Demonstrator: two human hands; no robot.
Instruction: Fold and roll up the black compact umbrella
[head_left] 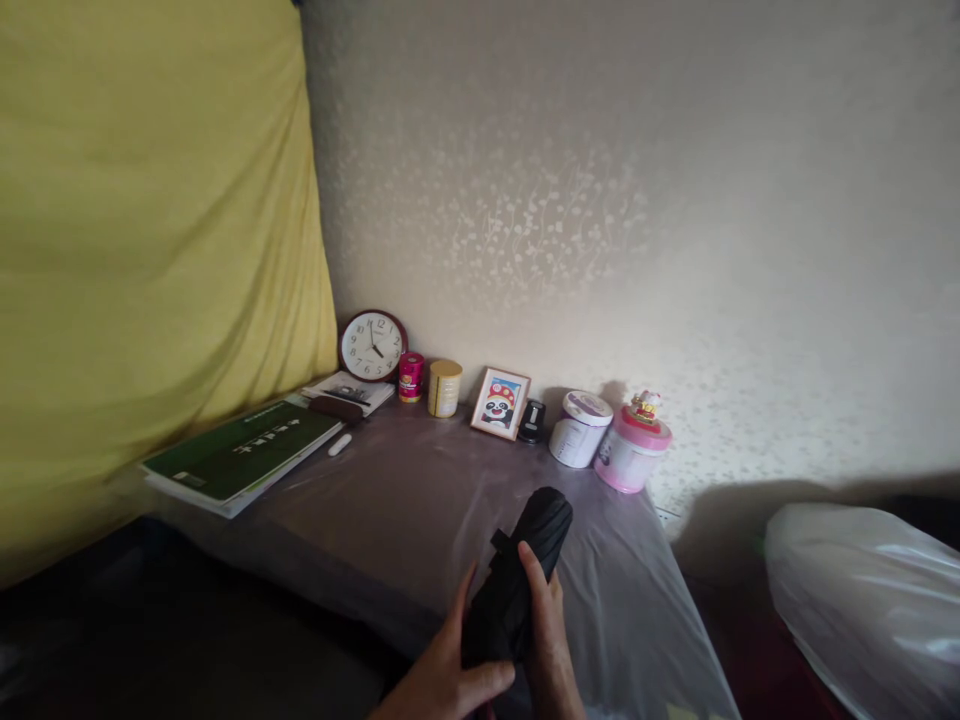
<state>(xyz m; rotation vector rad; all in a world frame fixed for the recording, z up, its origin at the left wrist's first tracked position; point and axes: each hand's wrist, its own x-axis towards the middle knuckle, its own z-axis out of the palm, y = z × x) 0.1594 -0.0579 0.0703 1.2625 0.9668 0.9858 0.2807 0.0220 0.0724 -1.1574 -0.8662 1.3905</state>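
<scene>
A folded black umbrella (517,575) is held between both hands, tilted with its upper end away from me and to the right, over the near part of the covered table (360,520). My left hand (450,665) is wrapped round its lower end, thumb across the near side. Along its right side, my right hand (549,625) grips it, with the thumb lying on the folded fabric. A short black strap sticks out on the umbrella's left side. The fingers behind the umbrella are mostly hidden.
Along the wall stand a round clock (373,345), a pink can (410,377), a yellow can (445,388), a framed panda picture (500,403), a white tub (580,430) and a pink-lidded tub (631,450). A green book (240,450) lies left; a plastic bag (862,590) is right.
</scene>
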